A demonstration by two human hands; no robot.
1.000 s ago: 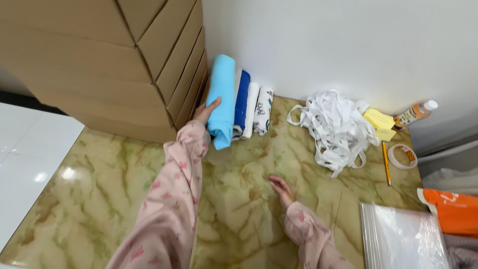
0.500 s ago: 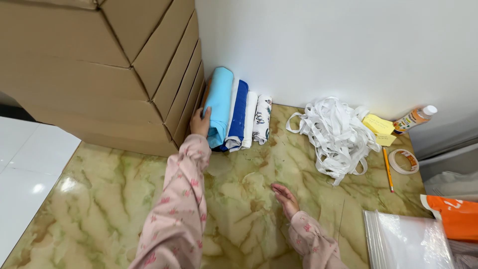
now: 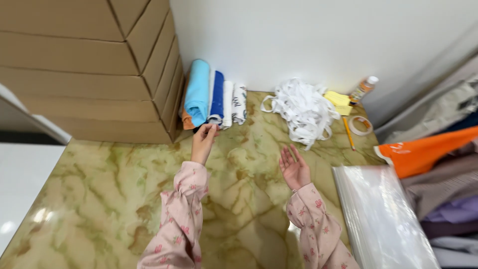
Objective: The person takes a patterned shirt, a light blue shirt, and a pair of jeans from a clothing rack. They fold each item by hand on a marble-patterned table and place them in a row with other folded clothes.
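Pinching the rolled cloths' [image 3: 211, 94] near edge, left hand [image 3: 203, 142]; right hand [image 3: 295, 167] rests open, palm up

Floor [image 3: 99, 199]: glossy marble-patterned surface, beige with green-brown veins, light glare at lower left. Plain white wall [image 3: 298, 40] behind. Stack of flat cardboard boxes [image 3: 84, 65] fills the left corner. White tile [image 3: 20, 184] adjoins at far left.

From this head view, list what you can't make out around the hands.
- Left hand fingers: whether they grip or just touch the rolls; too small.
- Orange cloth: mostly hidden under the blue roll.
- Clear bags: cut off by the bottom edge.
- Bottle label: too small.
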